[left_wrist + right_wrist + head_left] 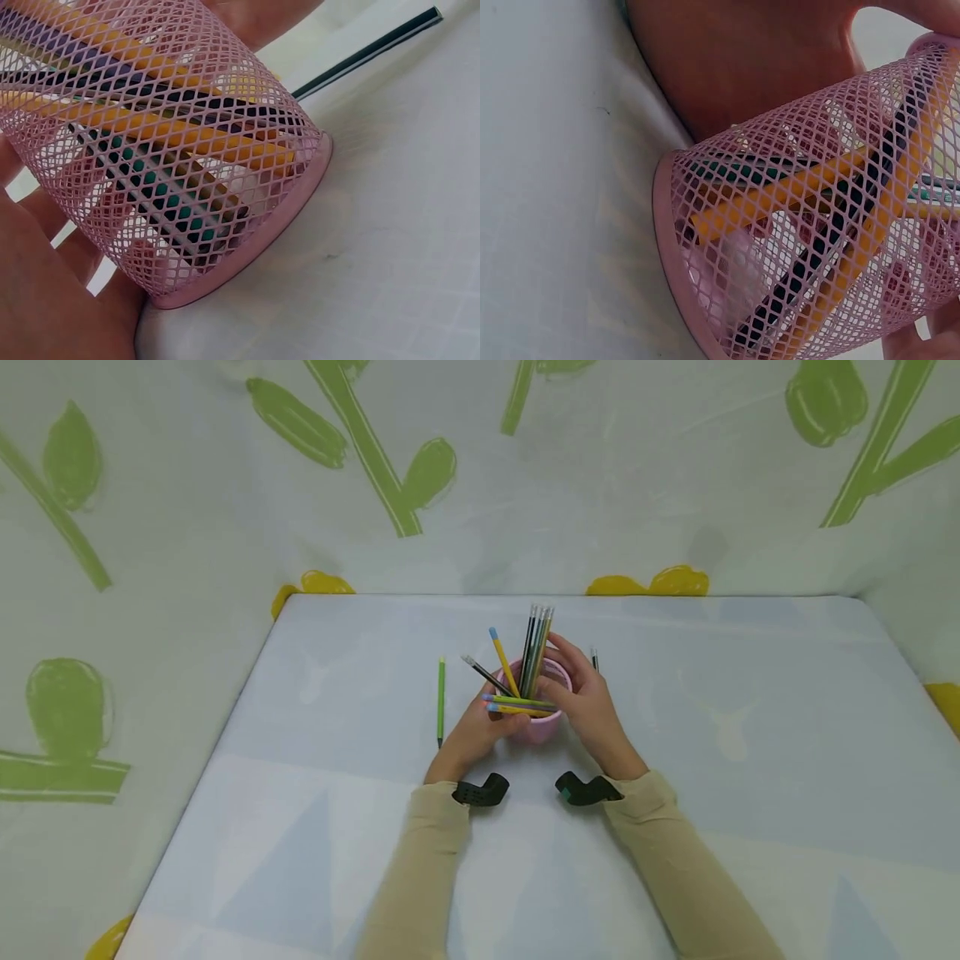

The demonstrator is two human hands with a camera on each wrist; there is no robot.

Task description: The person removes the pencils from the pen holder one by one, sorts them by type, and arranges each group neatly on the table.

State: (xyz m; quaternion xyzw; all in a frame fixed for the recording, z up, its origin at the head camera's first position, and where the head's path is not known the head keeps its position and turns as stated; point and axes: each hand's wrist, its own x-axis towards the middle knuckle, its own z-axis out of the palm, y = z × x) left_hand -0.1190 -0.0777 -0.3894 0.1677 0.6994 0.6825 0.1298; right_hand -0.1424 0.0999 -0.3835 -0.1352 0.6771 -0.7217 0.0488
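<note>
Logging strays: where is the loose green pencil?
In the head view, the green pencil lies on the table, left of the pink mesh cup and beside the left hand.

no lettering, label, brand, number or sign can be read in any of the three views, neither on the pencils [537, 647] nor on the pink mesh cup [536, 734], the black wrist devices [482, 791], the pale tabletop [750, 793] or the leaf-patterned wall [600, 510].

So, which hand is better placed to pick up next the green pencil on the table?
Left, probably: the left hand is nearer the green pencil; the right hand is beyond the pink mesh pencil cup. Both hold it.
</note>
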